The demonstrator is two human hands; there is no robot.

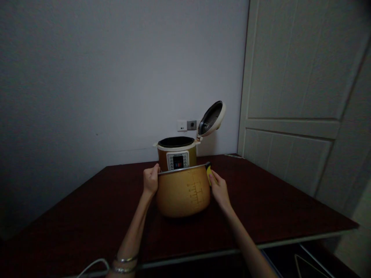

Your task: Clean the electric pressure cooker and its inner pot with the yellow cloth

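A gold-coloured inner pot (pixel 183 193) with a metal rim and level marks on its side is in front of me, slightly tilted. My left hand (pixel 151 180) is closed on its left rim. At the right rim my right hand (pixel 219 189) is closed around a yellow sponge (pixel 209 175) with a dark part, which touches the pot's edge. Directly behind the pot stands an electric pressure cooker (pixel 162 156) with a control panel, partly hidden by the pot. Its round lid (pixel 213 119) is raised to the right. The inside of the pot is hidden from me.
The dark red table (pixel 121 216) carries the cooker near the wall. A wall socket (pixel 187 125) is behind the cooker. On the right, a white panelled door (pixel 290 92) stands beside the table. A white cable (pixel 94 264) shows at the lower left edge.
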